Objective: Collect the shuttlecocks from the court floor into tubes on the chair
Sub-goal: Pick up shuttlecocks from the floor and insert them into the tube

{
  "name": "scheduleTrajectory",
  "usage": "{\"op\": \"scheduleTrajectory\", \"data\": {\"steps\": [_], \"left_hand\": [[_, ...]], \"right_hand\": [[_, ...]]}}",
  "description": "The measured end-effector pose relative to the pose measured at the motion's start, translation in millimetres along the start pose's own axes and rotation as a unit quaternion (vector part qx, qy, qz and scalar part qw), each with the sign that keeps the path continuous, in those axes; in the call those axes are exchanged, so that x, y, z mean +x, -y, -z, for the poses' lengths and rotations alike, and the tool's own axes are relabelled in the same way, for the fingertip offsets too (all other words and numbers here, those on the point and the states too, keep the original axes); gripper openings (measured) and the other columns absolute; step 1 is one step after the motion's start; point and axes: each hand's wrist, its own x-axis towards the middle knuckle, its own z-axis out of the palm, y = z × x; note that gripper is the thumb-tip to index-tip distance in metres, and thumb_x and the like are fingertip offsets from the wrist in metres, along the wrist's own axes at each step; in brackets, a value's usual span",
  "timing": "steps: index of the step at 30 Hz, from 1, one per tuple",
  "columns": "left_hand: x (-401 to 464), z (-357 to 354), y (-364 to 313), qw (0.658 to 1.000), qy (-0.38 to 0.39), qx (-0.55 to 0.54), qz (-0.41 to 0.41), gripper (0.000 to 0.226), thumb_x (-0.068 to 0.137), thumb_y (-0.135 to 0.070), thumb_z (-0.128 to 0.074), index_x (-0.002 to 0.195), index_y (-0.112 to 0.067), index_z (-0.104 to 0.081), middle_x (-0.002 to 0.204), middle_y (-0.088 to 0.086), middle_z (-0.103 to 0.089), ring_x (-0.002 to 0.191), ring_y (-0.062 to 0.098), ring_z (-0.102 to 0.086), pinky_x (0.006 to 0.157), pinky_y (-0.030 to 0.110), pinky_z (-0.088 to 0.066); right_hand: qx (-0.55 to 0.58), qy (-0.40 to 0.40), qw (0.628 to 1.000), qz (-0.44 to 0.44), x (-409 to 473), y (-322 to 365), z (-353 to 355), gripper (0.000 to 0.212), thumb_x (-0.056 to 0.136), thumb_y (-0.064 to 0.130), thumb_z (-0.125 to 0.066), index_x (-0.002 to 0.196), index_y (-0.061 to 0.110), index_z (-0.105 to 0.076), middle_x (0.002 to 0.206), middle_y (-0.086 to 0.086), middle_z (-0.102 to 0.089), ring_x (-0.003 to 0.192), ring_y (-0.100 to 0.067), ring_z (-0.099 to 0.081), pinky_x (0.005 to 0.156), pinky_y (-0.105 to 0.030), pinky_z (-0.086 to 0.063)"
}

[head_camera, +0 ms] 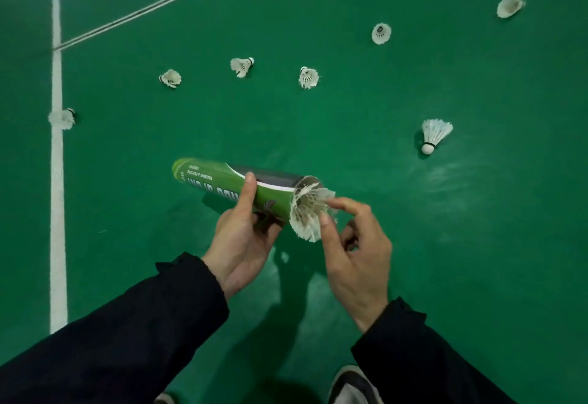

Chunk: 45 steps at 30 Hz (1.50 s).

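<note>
My left hand (243,238) grips a green shuttlecock tube (222,185), held roughly level above the court floor with its mouth pointing right. A white feather shuttlecock (307,212) sticks out of that mouth, feathers splayed. My right hand (353,244) pinches the feather skirt between thumb and forefinger. Several more shuttlecocks lie scattered on the green floor: one at the right (434,134), one in the middle (308,77), one left of it (241,66), others farther off.
A white court line (58,181) runs down the left side, with a shuttlecock (63,118) lying on it. A cord or net edge (152,5) crosses the top left diagonally. My shoe (351,386) shows at the bottom edge. No chair is in view.
</note>
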Motion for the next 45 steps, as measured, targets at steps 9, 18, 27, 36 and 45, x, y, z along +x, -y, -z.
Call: {"op": "scheduleTrajectory", "data": {"steps": [9, 18, 27, 36, 45], "left_hand": [[-1, -87, 0, 0.995, 0.079, 0.058, 0.004, 0.047, 0.1, -0.041, -0.062, 0.123, 0.0, -0.067, 0.105, 0.013, -0.078, 0.089, 0.018, -0.074, 0.093, 0.037, -0.061], [38, -166, 30, 0.972, 0.195, 0.127, 0.017, 0.063, 0.095, -0.043, -0.069, 0.14, -0.004, -0.048, 0.086, -0.002, -0.074, 0.068, 0.011, -0.069, 0.056, 0.024, -0.053], [80, -180, 34, 0.946, 0.269, 0.125, 0.135, 0.065, 0.096, -0.047, -0.066, 0.136, 0.004, -0.058, 0.111, 0.013, -0.076, 0.077, 0.016, -0.072, 0.058, 0.024, -0.058], [107, -184, -5, 0.928, 0.309, 0.124, 0.165, 0.06, 0.098, -0.04, -0.066, 0.137, 0.005, -0.054, 0.105, 0.013, -0.077, 0.078, 0.017, -0.075, 0.062, 0.025, -0.059], [134, -154, -15, 0.921, 0.305, 0.131, 0.206, 0.062, 0.097, -0.04, -0.066, 0.139, 0.004, -0.052, 0.118, 0.022, -0.075, 0.091, 0.022, -0.075, 0.073, 0.029, -0.063]], "right_hand": [[-0.035, -0.128, 0.991, -0.014, 39, 10, 50, 0.022, 0.084, 0.013, -0.078, 0.088, 0.025, -0.06, 0.101, 0.0, -0.053, 0.077, -0.013, -0.049, 0.065, -0.033, -0.049], [-0.238, 0.077, 0.965, -0.085, 69, -4, 113, 0.044, 0.09, 0.056, -0.054, 0.103, 0.017, -0.068, 0.07, 0.017, -0.054, 0.06, -0.003, -0.048, 0.06, -0.023, -0.038], [-0.185, 0.054, 0.944, -0.268, 100, -1, 94, 0.019, 0.095, 0.036, -0.063, 0.109, 0.022, -0.067, 0.08, 0.008, -0.073, 0.056, -0.009, -0.069, 0.058, -0.033, -0.058], [-0.192, 0.005, 0.939, -0.284, 112, 10, 58, 0.01, 0.1, 0.028, -0.058, 0.103, 0.021, -0.065, 0.074, 0.01, -0.066, 0.055, -0.02, -0.069, 0.06, -0.047, -0.06], [-0.09, 0.18, 0.888, -0.413, 136, 19, 38, 0.007, 0.106, 0.024, -0.053, 0.102, 0.02, -0.057, 0.093, -0.002, -0.06, 0.083, -0.016, -0.069, 0.074, -0.046, -0.06]]}}
